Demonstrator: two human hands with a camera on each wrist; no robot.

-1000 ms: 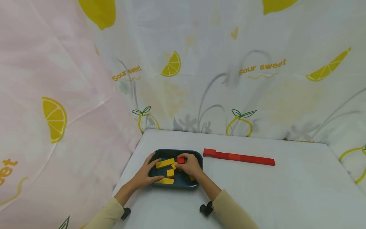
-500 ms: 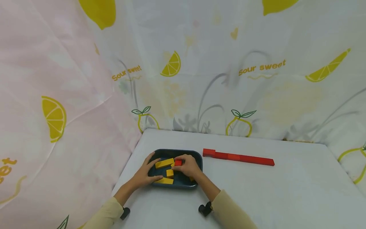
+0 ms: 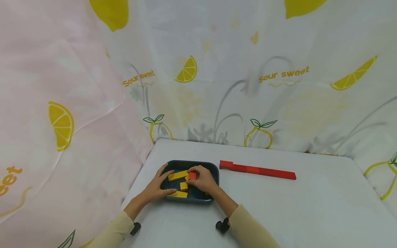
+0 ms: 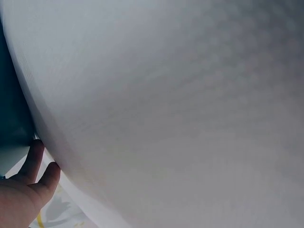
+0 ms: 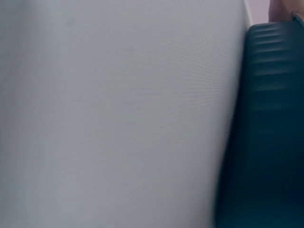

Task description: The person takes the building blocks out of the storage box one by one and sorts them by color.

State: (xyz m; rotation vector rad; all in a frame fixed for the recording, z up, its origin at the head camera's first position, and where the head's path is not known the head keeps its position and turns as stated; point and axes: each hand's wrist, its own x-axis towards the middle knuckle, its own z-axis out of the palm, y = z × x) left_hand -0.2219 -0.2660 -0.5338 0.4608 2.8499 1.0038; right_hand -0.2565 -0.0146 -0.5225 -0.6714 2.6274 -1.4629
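A dark blue tray [image 3: 198, 199] lies on the table with several yellow blocks [image 3: 178, 176] inside. My left hand [image 3: 156, 187] holds the tray's left end, its thumb reaching inside near a yellow block at the near side. In the left wrist view, fingers [image 4: 34, 164] of that hand lie against the tray's outer wall [image 4: 12, 109]. Over the tray's middle, my right hand [image 3: 204, 179] pinches a small red block [image 3: 192, 176] between thumb and fingers. A yellow block beside it is partly hidden by that hand. The right wrist view catches only the tray's ribbed side [image 5: 270, 118].
To the right of the tray, a row of red blocks [image 3: 273, 172] stretches end to end across the white table [image 3: 279, 210]. Its left end block [image 3: 226, 164] stands higher. A lemon-printed cloth [image 3: 217, 86] hangs behind the table and along its left.
My right hand has shifted slightly left within the tray, bringing the red block with it. My left hand stays at the tray's left end. The row of red blocks is unchanged.
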